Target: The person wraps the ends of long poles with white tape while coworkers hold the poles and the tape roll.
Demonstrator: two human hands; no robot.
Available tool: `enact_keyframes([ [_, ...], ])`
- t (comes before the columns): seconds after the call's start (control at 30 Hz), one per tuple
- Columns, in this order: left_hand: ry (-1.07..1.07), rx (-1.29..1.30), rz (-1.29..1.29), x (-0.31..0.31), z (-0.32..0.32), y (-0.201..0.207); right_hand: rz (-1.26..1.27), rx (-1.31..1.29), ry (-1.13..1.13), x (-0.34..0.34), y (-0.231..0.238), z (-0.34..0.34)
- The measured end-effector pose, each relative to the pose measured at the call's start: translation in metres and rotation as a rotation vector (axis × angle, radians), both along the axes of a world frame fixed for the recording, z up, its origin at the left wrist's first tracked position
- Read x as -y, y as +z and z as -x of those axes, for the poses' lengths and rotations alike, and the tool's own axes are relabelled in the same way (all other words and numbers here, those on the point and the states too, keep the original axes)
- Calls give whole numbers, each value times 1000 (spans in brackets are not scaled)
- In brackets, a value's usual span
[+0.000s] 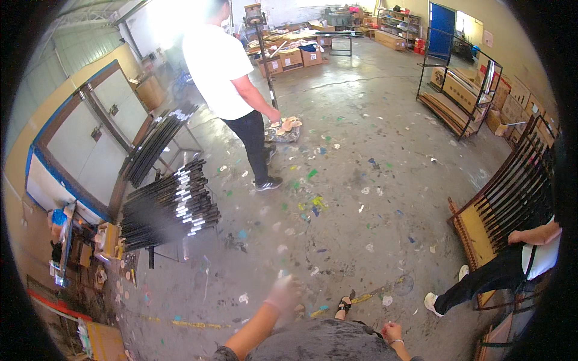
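Note:
My left hand [284,296] reaches forward over the concrete floor, smeared by motion, with a pale covering like a thin glove. Its fingers do not show clearly, and I make out nothing in it. Low beside my body, my right hand [392,332] has its fingers curled in, with a band round the wrist. Whatever those fingers may hold is too small to tell. Neither hand touches any of the things around. Closest to my left hand's side is a rack of black rods [174,207] with white labels, stacked in a thick bundle.
A person in a white shirt [217,72] stands ahead, by an upright pole and a bag of round pale pieces [287,127]. Another person [481,283] at right touches a slanted rack of dark rods [512,186]. A metal frame cart [460,84] holds long boxes. Paint flecks dot the floor.

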State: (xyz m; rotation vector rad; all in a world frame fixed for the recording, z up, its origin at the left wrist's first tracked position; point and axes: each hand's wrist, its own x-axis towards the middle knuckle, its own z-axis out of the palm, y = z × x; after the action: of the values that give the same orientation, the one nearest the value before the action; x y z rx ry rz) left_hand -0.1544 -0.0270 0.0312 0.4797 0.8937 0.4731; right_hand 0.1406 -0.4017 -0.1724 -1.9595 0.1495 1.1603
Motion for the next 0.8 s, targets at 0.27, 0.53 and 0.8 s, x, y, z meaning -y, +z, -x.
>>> enact_keyframes([
  [0.27,-110,-170,-331,1,1,-19,266,56,143,-10,84,23],
  [0.53,-99,-182,-401,-29,-18,-35,96,43,91,4,23,3],
  [0.8,-127,-238,-588,-84,-69,103,45,-10,57,10,-28,-19],
])
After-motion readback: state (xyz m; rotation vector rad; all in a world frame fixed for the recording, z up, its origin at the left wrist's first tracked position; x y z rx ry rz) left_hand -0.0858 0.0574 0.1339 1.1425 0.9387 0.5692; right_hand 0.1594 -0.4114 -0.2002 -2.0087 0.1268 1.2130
